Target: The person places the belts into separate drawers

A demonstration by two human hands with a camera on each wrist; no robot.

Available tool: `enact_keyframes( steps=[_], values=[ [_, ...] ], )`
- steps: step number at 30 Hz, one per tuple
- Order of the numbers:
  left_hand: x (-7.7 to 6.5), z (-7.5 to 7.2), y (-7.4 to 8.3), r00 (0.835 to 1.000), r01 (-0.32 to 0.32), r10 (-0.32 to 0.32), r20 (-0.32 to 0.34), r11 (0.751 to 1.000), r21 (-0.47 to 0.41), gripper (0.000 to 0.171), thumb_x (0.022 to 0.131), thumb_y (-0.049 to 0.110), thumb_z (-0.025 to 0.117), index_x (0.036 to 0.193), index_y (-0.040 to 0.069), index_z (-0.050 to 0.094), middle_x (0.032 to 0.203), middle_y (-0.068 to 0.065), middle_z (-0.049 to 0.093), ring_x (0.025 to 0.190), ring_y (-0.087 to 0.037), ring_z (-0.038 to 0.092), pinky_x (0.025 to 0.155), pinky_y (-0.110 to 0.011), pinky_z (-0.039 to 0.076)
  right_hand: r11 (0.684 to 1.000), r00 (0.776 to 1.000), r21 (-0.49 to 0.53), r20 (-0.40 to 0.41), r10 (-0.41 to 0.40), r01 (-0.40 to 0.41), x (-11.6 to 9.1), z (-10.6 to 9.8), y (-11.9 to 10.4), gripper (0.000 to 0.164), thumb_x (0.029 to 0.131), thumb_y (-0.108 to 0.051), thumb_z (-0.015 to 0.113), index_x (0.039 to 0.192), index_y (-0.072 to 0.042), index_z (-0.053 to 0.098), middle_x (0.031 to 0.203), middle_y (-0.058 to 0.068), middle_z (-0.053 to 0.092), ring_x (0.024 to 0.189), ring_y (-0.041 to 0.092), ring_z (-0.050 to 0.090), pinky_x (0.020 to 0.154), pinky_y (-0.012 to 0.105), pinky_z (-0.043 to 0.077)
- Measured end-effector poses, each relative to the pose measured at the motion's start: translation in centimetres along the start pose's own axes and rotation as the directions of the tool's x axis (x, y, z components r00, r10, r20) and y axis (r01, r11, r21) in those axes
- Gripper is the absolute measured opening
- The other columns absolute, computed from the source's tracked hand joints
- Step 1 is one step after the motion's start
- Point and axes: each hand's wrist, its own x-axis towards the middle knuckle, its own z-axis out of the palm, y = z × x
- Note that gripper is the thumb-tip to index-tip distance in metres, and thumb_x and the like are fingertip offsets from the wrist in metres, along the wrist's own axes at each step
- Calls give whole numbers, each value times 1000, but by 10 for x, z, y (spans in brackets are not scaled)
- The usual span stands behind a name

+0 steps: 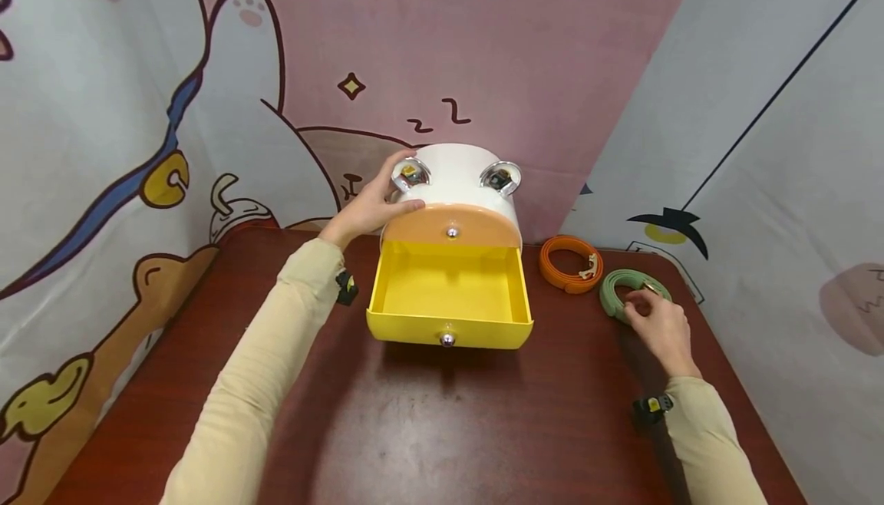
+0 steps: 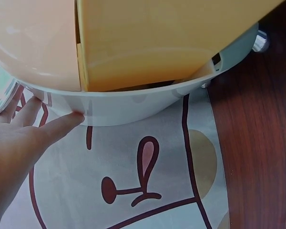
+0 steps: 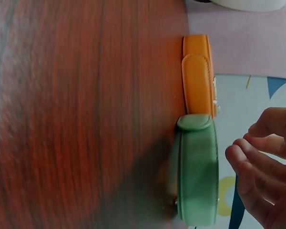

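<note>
Yellow drawer (image 1: 449, 290) out, green belt (image 3: 199, 171) coiled

My left hand (image 1: 373, 202) rests against the white cabinet (image 1: 456, 175), fingers spread; a light, steady touch should suit. Below the peach drawer (image 1: 421, 227), seemingly closed, contents hidden, the yellow one shows nothing inside. Right of it, the orange belt (image 3: 197, 86) lies coiled on the surface (image 1: 442, 428), next to the green one. Over that green coil hovers my right hand (image 1: 664, 332), fingers curved, pinching nothing. I'd best grip all the layers together, or it could unroll.

The left arm (image 1: 258, 367) extends forward, fingers (image 2: 29, 112) spread, while the right fingers (image 3: 260, 163) curve loosely.
</note>
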Motion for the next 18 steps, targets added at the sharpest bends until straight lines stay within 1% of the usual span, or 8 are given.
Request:
enact_keyframes(
  steps=[4,6,9,11,15,18],
  values=[
    [1,1,1,1000,0,0,7,1000,-3,77,82,17,65,139,30,14,134,-9,35,119,-25,40,98,-43,28,999,999,-9,-9,45,-45,2,0,8,19,83,-16,60,100,-6,63,85,14,62,72,29,57,54,41,41],
    [0,1,1,1000,-1,1,7,1000,1,77,82,17,65,139,30,14,134,-9,35,119,-25,40,98,-42,28,998,998,-8,-25,65,-65,2,1,12,19,83,-15,59,100,-5,63,85,15,62,72,28,57,53,39,40],
    [0,1,1,1000,-6,6,8,1000,7,77,83,17,65,140,29,14,134,-10,35,118,-25,41,98,-44,28,996,995,-2,-48,91,-91,3,2,17,20,82,-15,59,100,-5,63,86,15,62,72,28,57,51,39,39],
    [0,1,1,1000,-9,9,8,1000,6,77,83,17,64,140,29,13,134,-11,35,118,-26,41,98,-46,28,995,993,1,-55,100,-100,4,1,21,21,82,-15,60,100,-5,63,87,16,62,74,29,57,52,42,40],
    [0,0,0,1000,-12,12,7,1000,-1,78,83,16,65,140,29,14,133,-11,36,118,-27,41,98,-51,26,992,991,-8,-43,124,-124,7,-1,29,24,84,-17,59,103,-4,61,91,20,60,78,33,56,56,46,41],
    [1,0,0,1000,-9,9,7,1000,-4,78,82,15,65,140,29,14,134,-11,35,119,-27,40,97,-51,27,986,986,-22,-39,162,-163,8,-3,33,28,85,-18,58,107,-2,59,94,21,58,79,35,55,56,47,41]
  ],
)
